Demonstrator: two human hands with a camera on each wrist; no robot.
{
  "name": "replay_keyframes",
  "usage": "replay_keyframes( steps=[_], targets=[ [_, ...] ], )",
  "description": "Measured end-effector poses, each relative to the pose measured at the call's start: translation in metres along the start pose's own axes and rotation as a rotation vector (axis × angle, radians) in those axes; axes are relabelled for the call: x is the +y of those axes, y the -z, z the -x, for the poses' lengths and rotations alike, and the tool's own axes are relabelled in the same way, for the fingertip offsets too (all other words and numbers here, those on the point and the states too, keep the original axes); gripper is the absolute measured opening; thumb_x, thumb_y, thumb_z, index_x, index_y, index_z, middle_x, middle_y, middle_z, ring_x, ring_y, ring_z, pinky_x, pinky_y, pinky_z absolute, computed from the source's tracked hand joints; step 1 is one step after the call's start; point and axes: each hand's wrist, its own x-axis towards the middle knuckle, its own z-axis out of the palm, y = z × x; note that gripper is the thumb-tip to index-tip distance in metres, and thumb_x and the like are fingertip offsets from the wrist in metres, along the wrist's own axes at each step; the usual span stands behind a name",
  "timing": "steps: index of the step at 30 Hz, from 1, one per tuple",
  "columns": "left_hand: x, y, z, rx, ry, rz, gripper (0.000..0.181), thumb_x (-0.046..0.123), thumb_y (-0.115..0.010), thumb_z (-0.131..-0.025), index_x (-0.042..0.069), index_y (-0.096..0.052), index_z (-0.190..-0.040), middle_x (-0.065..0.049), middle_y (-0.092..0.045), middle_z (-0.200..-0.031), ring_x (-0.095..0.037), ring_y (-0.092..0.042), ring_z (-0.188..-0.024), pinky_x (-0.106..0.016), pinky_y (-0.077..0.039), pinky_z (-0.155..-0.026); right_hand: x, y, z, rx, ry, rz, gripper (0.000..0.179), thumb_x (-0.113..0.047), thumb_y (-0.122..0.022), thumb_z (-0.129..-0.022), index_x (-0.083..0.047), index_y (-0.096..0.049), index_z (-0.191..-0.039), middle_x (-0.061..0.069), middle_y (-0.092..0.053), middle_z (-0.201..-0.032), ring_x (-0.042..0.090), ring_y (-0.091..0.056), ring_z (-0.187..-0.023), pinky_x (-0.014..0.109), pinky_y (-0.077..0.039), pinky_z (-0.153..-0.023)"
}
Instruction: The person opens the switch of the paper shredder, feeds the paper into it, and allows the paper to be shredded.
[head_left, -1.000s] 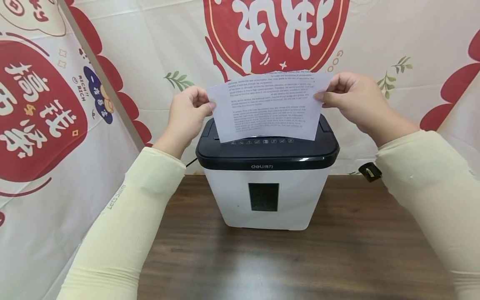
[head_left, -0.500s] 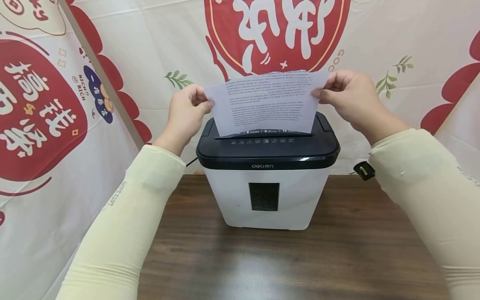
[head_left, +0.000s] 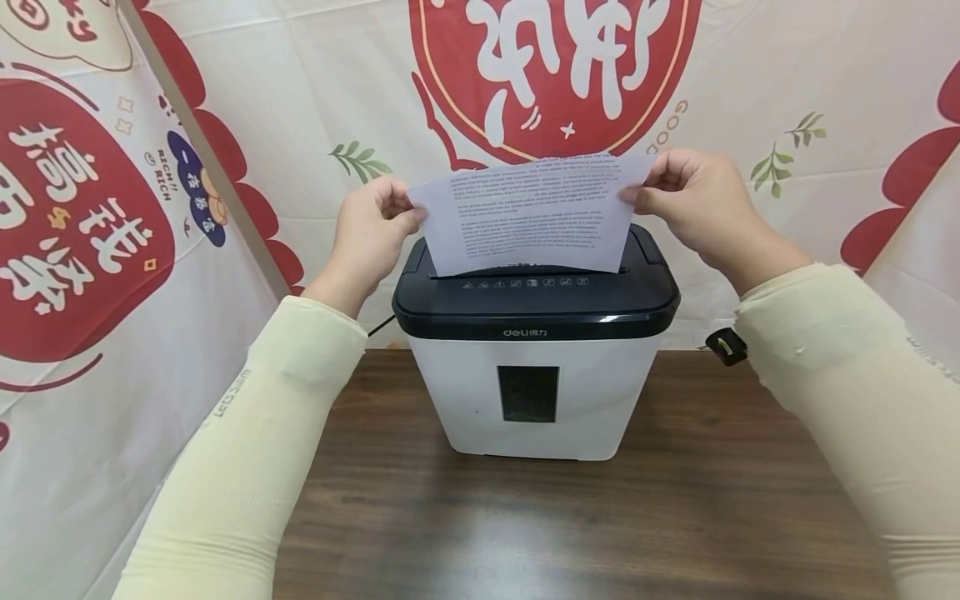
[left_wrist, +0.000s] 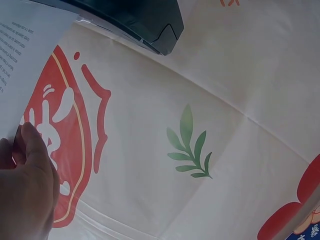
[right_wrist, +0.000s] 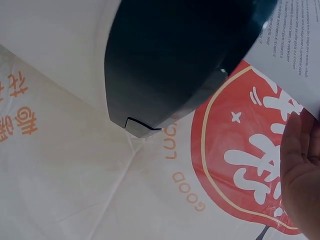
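Note:
A printed sheet of paper (head_left: 528,208) stands upright over the black lid of a white paper shredder (head_left: 450,392). In the head view its lower edge bows and meets the line of the feed slot; whether it has entered cannot be told. My left hand (head_left: 369,233) pinches the sheet's left side between thumb and fingers. On the opposite side, my right hand (head_left: 701,208) pinches the paper near its upper right corner. Both wrist views catch part of the sheet, the hand at the frame's edge, and the shredder's dark lid (right_wrist: 170,60).
The shredder stands on a brown wooden table (head_left: 480,525) against a printed cloth backdrop (head_left: 285,92). A black cord (head_left: 381,326) runs from behind its left side. A small black object (head_left: 726,346) shows beside the right sleeve.
The sheet's lower edge first rose and shifted back from the lid's front markings, then dropped slightly to the slot line. My right hand moved a little left; the left hand barely moved.

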Motion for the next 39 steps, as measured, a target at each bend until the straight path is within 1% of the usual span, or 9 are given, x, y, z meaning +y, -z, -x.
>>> replay_keyframes(
  steps=[5,9,12,17,22,28,34,39],
  targets=[
    [0.000,0.003,0.003,-0.012,0.009,0.016,0.004,-0.001,-0.059,-0.092,-0.001,-0.060,-0.096,-0.009,-0.063,-0.093,-0.020,-0.060,-0.090,-0.029,-0.051,-0.090,-0.001,0.001,0.003,-0.009,0.018,-0.016,0.020,-0.021,-0.070,-0.089,-0.010,-0.071,-0.106,-0.008,-0.070,-0.103,0.008,-0.063,-0.091,0.018,-0.051,-0.083],
    [0.000,0.004,0.005,-0.028,0.013,0.014,0.005,-0.001,-0.060,-0.092,-0.001,-0.061,-0.097,-0.009,-0.064,-0.093,-0.019,-0.060,-0.089,-0.028,-0.051,-0.090,-0.001,0.003,0.006,-0.018,0.035,-0.024,0.014,-0.018,-0.070,-0.089,-0.012,-0.072,-0.101,-0.009,-0.070,-0.100,0.008,-0.063,-0.089,0.013,-0.049,-0.077],
    [0.002,0.005,0.006,-0.047,0.012,-0.004,0.005,0.001,-0.060,-0.093,0.000,-0.061,-0.097,-0.011,-0.065,-0.095,-0.021,-0.059,-0.090,-0.029,-0.050,-0.091,-0.001,0.006,0.008,-0.022,0.048,-0.008,0.013,-0.018,-0.069,-0.089,-0.012,-0.072,-0.100,-0.010,-0.070,-0.098,0.009,-0.062,-0.091,0.013,-0.048,-0.077],
    [0.001,0.004,0.008,-0.067,0.010,-0.034,0.004,0.003,-0.060,-0.093,0.001,-0.062,-0.097,-0.013,-0.065,-0.098,-0.024,-0.059,-0.092,-0.030,-0.050,-0.090,0.000,0.007,0.010,-0.032,0.055,0.041,0.020,-0.020,-0.069,-0.090,-0.008,-0.071,-0.105,-0.009,-0.069,-0.102,0.009,-0.061,-0.094,0.014,-0.049,-0.078],
    [-0.002,0.002,0.008,-0.063,0.007,-0.041,0.003,0.001,-0.060,-0.093,0.002,-0.061,-0.095,-0.013,-0.065,-0.096,-0.022,-0.058,-0.089,-0.029,-0.049,-0.085,0.002,0.006,0.012,-0.036,0.036,0.072,0.021,-0.022,-0.069,-0.090,-0.009,-0.071,-0.106,-0.007,-0.069,-0.104,0.010,-0.061,-0.095,0.016,-0.048,-0.077],
    [-0.005,0.000,0.008,-0.058,0.013,-0.058,0.003,0.002,-0.061,-0.093,0.005,-0.061,-0.092,-0.012,-0.066,-0.095,-0.020,-0.057,-0.087,-0.027,-0.047,-0.081,0.004,0.004,0.012,-0.035,0.040,0.059,0.018,-0.021,-0.069,-0.090,-0.008,-0.071,-0.102,-0.006,-0.069,-0.102,0.011,-0.061,-0.092,0.015,-0.047,-0.075],
    [-0.009,-0.003,0.008,-0.044,0.015,-0.068,0.004,0.004,-0.061,-0.093,0.007,-0.062,-0.091,-0.011,-0.065,-0.094,-0.020,-0.056,-0.088,-0.028,-0.043,-0.079,0.006,0.000,0.012,-0.033,0.048,0.056,0.019,-0.019,-0.068,-0.090,-0.005,-0.070,-0.103,-0.003,-0.069,-0.104,0.012,-0.060,-0.090,0.016,-0.047,-0.072],
    [-0.013,-0.005,0.008,-0.038,0.025,-0.062,0.004,0.005,-0.061,-0.093,0.009,-0.061,-0.092,-0.011,-0.065,-0.096,-0.021,-0.055,-0.090,-0.028,-0.042,-0.079,0.009,-0.003,0.012,-0.030,0.055,0.067,0.016,-0.017,-0.069,-0.089,-0.005,-0.070,-0.100,-0.001,-0.069,-0.101,0.014,-0.058,-0.085,0.017,-0.047,-0.067]
  ],
)
